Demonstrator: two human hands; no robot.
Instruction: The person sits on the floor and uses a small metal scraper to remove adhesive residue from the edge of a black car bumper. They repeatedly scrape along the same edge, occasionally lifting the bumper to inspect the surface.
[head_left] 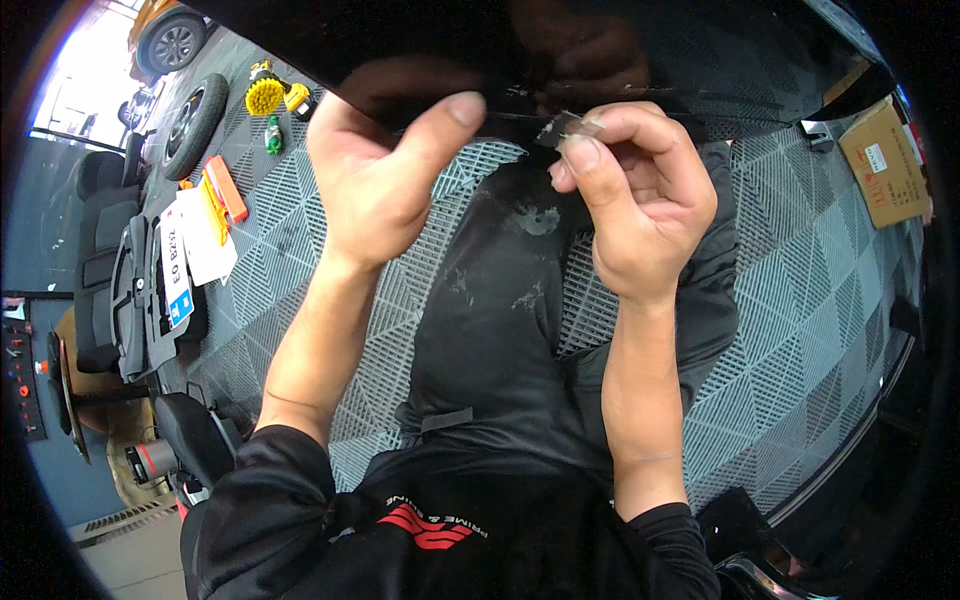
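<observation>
A glossy black car body panel (pixel 450 55) spans the top of the view, with blurred reflections of hands in its surface. At its lower edge is my left hand (pixel 375 185), its thumb stretched out and apart; the other fingers are mostly hidden behind the edge. My right hand (pixel 650 200) is closed in a pinch just below the panel. Between thumb and forefinger it holds a small thin flat piece (pixel 562 128), dark grey with pale specks, whose exact kind I cannot make out. Pale specks also mark the panel near it.
My legs, in stained black trousers (pixel 490 330), are on grey slatted floor tiles (pixel 800 280). To the left are a loose wheel (pixel 195 128), a yellow brush (pixel 264 97), an orange block (pixel 228 190), a number plate (pixel 176 270) and a car seat (pixel 100 250). A cardboard box (pixel 882 165) stands at the right.
</observation>
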